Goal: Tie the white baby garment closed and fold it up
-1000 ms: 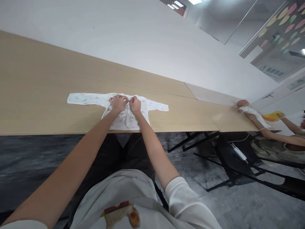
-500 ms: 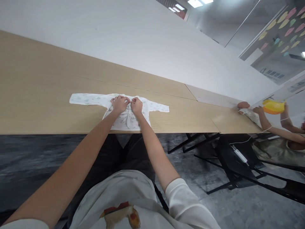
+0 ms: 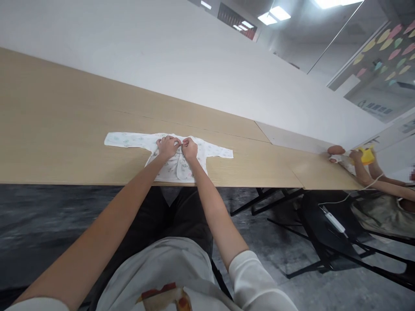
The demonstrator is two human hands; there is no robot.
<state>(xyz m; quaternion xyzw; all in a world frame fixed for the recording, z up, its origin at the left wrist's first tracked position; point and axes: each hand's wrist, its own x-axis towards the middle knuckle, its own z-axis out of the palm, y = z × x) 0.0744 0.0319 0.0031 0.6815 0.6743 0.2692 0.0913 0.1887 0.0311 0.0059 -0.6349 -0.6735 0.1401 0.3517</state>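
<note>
A small white baby shirt (image 3: pixel 167 172) with a faint print lies on the table, its sleeves spread to both sides and its hem at the front edge. My left hand (image 3: pixel 169 146) rests on the upper front of the shirt, thumb and forefinger pinched at the front opening. Right beside it, my right hand (image 3: pixel 189 148) is closed in a pinch on the other side of the opening, near the neckline. The fingertips almost meet, and the bit of cloth or fastening between them is too small to make out.
The wooden table (image 3: pixel 58 112) runs along a white wall (image 3: pixel 194 73). At the far right a person holds a yellow item (image 3: pixel 367 156) beside a doll (image 3: pixel 336 150). A black folding chair (image 3: pixel 319 216) with a white power strip (image 3: pixel 335 222) stands on the right.
The view has shifted slightly. Both my hands stay pinched at the shirt's front opening. At far right, the other person's yellow item has come lower and looks more crumpled.
</note>
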